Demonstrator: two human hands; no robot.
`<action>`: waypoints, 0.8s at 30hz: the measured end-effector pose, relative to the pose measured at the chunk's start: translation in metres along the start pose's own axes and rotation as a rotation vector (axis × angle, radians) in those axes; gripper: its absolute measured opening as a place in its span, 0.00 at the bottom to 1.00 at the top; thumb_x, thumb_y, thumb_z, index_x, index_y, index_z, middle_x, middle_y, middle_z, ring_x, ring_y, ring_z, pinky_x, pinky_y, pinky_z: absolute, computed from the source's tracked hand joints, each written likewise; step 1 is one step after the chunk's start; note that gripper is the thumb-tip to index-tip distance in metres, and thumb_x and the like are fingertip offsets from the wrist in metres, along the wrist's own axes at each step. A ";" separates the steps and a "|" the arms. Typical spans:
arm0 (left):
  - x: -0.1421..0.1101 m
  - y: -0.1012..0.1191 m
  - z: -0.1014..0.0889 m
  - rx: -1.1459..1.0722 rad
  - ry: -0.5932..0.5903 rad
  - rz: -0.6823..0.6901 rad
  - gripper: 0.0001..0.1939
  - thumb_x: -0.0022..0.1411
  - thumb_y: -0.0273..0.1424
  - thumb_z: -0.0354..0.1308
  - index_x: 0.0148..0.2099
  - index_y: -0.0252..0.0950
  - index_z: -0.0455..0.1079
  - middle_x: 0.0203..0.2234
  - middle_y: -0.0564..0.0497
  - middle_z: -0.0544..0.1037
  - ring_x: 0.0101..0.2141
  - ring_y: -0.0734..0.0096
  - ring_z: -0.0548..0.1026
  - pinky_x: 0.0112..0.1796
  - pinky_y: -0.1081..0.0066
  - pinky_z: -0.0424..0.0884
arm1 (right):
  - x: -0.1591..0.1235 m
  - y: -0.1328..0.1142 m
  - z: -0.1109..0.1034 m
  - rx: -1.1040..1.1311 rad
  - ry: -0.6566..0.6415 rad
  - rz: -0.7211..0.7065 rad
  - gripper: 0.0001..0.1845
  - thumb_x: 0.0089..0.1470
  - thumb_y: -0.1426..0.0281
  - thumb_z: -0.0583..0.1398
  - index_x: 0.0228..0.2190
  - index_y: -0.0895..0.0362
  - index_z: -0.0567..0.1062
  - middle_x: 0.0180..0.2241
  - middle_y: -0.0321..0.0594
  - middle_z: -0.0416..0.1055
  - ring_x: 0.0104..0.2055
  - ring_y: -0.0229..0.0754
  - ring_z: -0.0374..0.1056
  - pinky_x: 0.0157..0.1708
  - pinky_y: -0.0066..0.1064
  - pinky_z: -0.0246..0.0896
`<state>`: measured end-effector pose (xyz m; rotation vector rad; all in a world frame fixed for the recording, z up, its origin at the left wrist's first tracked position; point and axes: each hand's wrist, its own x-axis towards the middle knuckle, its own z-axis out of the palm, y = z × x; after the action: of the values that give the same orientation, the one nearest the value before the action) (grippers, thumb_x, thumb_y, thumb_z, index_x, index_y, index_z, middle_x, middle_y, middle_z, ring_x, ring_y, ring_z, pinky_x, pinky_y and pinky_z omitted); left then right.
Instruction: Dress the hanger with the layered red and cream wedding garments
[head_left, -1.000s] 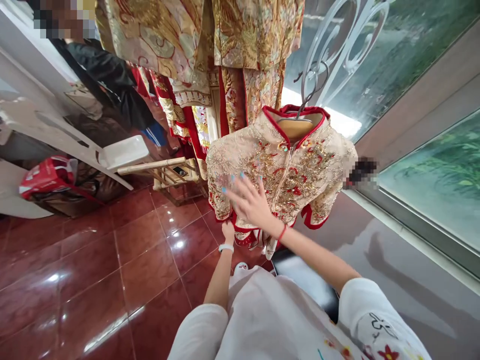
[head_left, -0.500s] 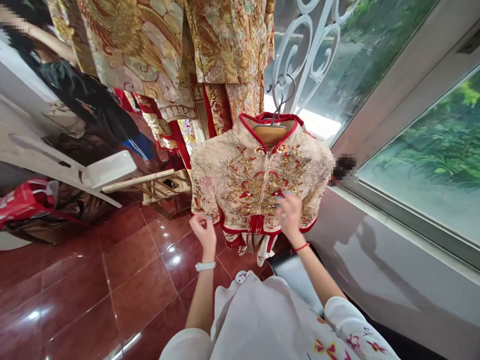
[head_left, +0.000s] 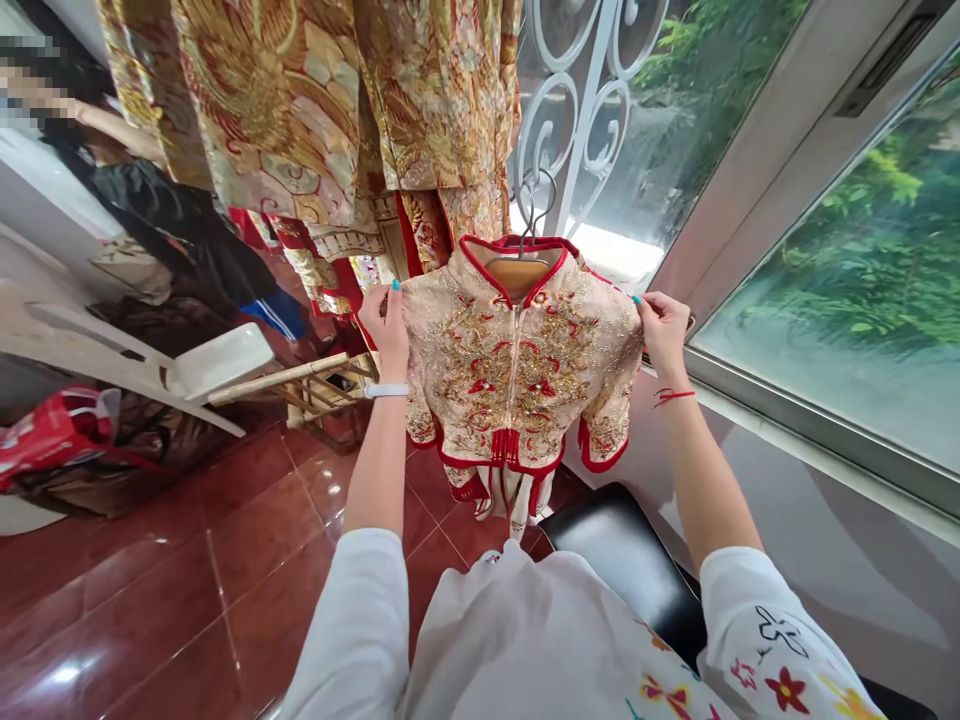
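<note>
In front of me an embroidered cream jacket (head_left: 514, 365) with gold beadwork, red trim and a front zip hangs from a hanger (head_left: 531, 225). My left hand (head_left: 386, 325) pinches the jacket at its left shoulder as I see it. Over on the opposite side, my right hand (head_left: 664, 330) grips the other shoulder between thumb and fingers. Both sleeves hang down with red cuffs. Below the hem, more red and white cloth shows, and it is partly hidden by the jacket.
Gold embroidered garments (head_left: 277, 120) hang behind on the left. A white scroll grille (head_left: 585, 110) and windows stand to the right. Down low are a black seat (head_left: 622, 560), a bamboo rack (head_left: 322, 390) and a white chair (head_left: 221, 360). Someone in dark clothes (head_left: 172, 220) is at far left.
Both hands have risen from the lower part of the jacket and spread outward, and they now hold its shoulders. The jacket sits slightly farther left in view.
</note>
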<state>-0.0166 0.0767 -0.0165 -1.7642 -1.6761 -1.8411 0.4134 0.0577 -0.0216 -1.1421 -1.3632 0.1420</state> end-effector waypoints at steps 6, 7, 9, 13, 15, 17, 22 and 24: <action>-0.031 0.014 0.008 0.142 0.455 -0.010 0.32 0.73 0.53 0.29 0.31 0.39 0.61 0.29 0.46 0.68 0.36 0.65 0.67 0.45 0.57 0.67 | 0.003 -0.004 0.013 0.007 -0.164 -0.052 0.27 0.57 0.45 0.61 0.32 0.57 0.80 0.33 0.40 0.72 0.37 0.41 0.67 0.44 0.39 0.67; -0.038 0.014 0.012 0.156 0.478 -0.006 0.30 0.74 0.51 0.30 0.32 0.38 0.63 0.32 0.44 0.69 0.39 0.63 0.69 0.47 0.56 0.68 | 0.002 -0.003 0.017 0.004 -0.134 -0.066 0.27 0.56 0.44 0.61 0.31 0.57 0.80 0.33 0.40 0.71 0.38 0.42 0.67 0.47 0.41 0.66; -0.057 0.015 0.021 0.177 0.424 -0.022 0.24 0.74 0.46 0.36 0.39 0.36 0.65 0.42 0.39 0.71 0.49 0.58 0.70 0.53 0.53 0.66 | 0.002 -0.001 0.025 0.006 -0.034 -0.065 0.29 0.55 0.42 0.61 0.27 0.57 0.78 0.32 0.39 0.69 0.38 0.42 0.66 0.50 0.43 0.65; -0.129 0.017 0.041 0.196 0.074 0.014 0.19 0.69 0.38 0.49 0.56 0.34 0.66 0.58 0.35 0.67 0.65 0.50 0.59 0.64 0.45 0.55 | 0.002 0.007 0.033 0.021 0.029 -0.042 0.31 0.58 0.41 0.57 0.30 0.57 0.78 0.33 0.40 0.69 0.41 0.44 0.66 0.53 0.47 0.64; -0.174 0.016 0.049 0.204 -0.284 0.184 0.21 0.67 0.37 0.51 0.59 0.37 0.67 0.60 0.37 0.69 0.66 0.50 0.60 0.65 0.45 0.53 | -0.007 0.011 0.028 0.023 -0.031 -0.066 0.30 0.61 0.43 0.55 0.43 0.56 0.78 0.43 0.44 0.71 0.49 0.47 0.67 0.58 0.49 0.61; -0.210 0.014 0.056 0.211 -0.682 0.408 0.24 0.67 0.35 0.52 0.64 0.42 0.66 0.63 0.43 0.69 0.66 0.55 0.62 0.66 0.50 0.54 | -0.031 0.019 0.020 0.000 -0.095 -0.091 0.33 0.61 0.45 0.56 0.58 0.53 0.69 0.56 0.47 0.66 0.60 0.50 0.62 0.63 0.51 0.56; -0.230 0.009 0.072 0.314 -0.986 0.495 0.31 0.70 0.34 0.48 0.73 0.40 0.54 0.71 0.44 0.56 0.70 0.56 0.55 0.68 0.50 0.49 | -0.168 0.054 0.020 -0.191 0.064 0.090 0.40 0.59 0.55 0.59 0.66 0.54 0.53 0.67 0.52 0.52 0.70 0.53 0.49 0.68 0.55 0.43; -0.229 0.010 0.073 0.294 -0.974 0.489 0.32 0.70 0.34 0.48 0.73 0.39 0.52 0.72 0.44 0.55 0.71 0.55 0.53 0.69 0.49 0.46 | -0.230 0.070 0.031 -0.221 0.112 0.351 0.36 0.58 0.58 0.56 0.63 0.58 0.57 0.64 0.56 0.55 0.68 0.55 0.51 0.68 0.55 0.43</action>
<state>0.1129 -0.0078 -0.2005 -2.7779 -1.3604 -0.4880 0.3590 -0.0449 -0.2339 -1.5477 -1.0890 0.1796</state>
